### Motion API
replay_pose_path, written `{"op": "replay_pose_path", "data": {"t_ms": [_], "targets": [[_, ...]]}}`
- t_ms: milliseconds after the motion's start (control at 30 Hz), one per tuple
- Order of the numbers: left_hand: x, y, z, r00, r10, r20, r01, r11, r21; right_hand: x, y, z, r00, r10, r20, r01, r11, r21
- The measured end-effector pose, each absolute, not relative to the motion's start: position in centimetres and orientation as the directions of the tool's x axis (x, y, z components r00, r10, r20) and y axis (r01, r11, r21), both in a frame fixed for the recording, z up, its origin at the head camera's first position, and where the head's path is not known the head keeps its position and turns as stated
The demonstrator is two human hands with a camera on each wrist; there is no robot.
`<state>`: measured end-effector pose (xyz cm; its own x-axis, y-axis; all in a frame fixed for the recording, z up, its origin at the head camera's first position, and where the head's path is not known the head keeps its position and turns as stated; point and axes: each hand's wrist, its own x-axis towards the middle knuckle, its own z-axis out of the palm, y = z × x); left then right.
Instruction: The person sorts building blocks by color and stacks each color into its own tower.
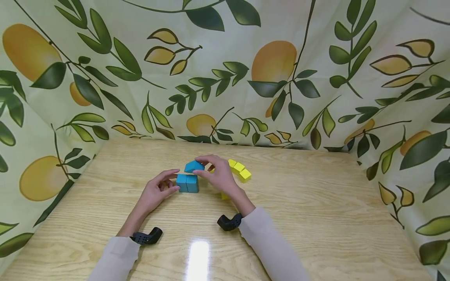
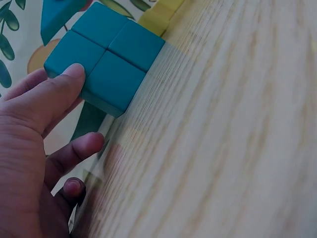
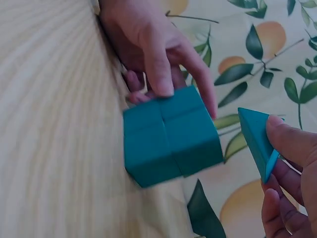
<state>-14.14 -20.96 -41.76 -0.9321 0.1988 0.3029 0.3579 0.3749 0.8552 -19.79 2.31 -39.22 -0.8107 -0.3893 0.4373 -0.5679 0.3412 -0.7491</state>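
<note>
Blue cubes (image 1: 187,183) stand on the table in a block, two wide and two high, as the left wrist view shows. My left hand (image 1: 156,191) holds this stack at its left side, thumb on the near face and index finger reaching behind; its other fingers are loosely bent. Just above the cubes, a blue triangular block (image 3: 255,139) is pinched between the thumb and fingers of my right hand (image 1: 221,175). Its pointed edge tilts upward, and a gap separates it from the cube tops in the right wrist view.
To the right of my right hand, several yellow blocks (image 1: 239,168) lie in a curved row, partly covered by the hand. Another yellow piece (image 1: 225,196) peeks out below the wrist. Fruit-and-leaf patterned cloth (image 1: 225,39) hangs behind the wooden table (image 1: 316,203) and along its sides.
</note>
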Motion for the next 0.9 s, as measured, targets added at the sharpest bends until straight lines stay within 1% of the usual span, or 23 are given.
{"op": "replay_pose_path", "data": {"t_ms": [300,600,900], "targets": [[-14.2,-21.1,-41.8,-0.933,0.202,0.299,0.355,0.367,0.860,-19.2,0.6,-39.6,-0.789,-0.453,0.415,-0.587,0.356,-0.727],[-14.2,-21.0,-41.7,-0.940,0.193,0.282,0.336,0.370,0.866,-19.0,0.2,-40.1,-0.766,-0.479,0.428,-0.618,0.366,-0.696],[-14.1,-21.0,-41.6,-0.945,0.186,0.267,0.320,0.385,0.865,-18.8,0.1,-40.4,-0.761,-0.493,0.422,-0.620,0.358,-0.698]]}}
